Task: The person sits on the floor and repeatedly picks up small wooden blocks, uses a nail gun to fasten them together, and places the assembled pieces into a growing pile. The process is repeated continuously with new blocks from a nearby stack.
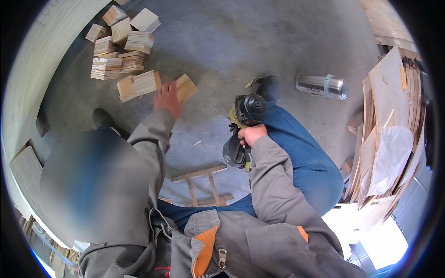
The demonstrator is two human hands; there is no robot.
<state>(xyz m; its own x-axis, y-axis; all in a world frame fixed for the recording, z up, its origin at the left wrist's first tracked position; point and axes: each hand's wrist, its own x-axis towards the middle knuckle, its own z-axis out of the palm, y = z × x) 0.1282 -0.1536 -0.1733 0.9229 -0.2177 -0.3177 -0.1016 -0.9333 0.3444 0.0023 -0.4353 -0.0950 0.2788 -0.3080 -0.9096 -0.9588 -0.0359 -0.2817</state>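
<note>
The right hand (253, 135) grips a nailer (238, 121). Left of the nailer, the left hand (168, 98) is at a board (187, 87), its grip unclear.

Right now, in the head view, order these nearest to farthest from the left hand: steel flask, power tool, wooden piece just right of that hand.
From the left hand:
1. Wooden piece: immediately to its right.
2. Power tool: farther right, in the right hand.
3. Steel flask: farthest, on the floor beyond the tool.
</note>
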